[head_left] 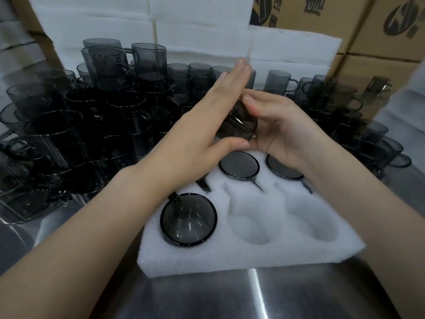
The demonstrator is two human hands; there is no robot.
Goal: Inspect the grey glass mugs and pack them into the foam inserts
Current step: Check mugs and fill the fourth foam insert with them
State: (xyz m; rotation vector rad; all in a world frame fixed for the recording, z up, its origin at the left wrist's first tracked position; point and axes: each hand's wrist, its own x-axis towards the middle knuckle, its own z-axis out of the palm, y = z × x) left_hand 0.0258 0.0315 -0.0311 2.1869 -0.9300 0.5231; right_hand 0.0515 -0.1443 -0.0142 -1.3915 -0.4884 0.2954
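Table (230, 300), mug (239, 127) between hands (282, 132) (carton (377, 31) print illegible)

Cardboard boxes (322, 24) — black printed characters, cropped, unreadable.

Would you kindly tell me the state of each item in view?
Held mug: lifted, tilted, between both hands.
Left hand: fingers straight against it.
Right hand: fingers curled round it.
Front-left mug: seated in foam insert.
Middle-back mug: seated.
Right-back mug: seated.
Front-middle pocket: empty.
Front-right pocket: empty.
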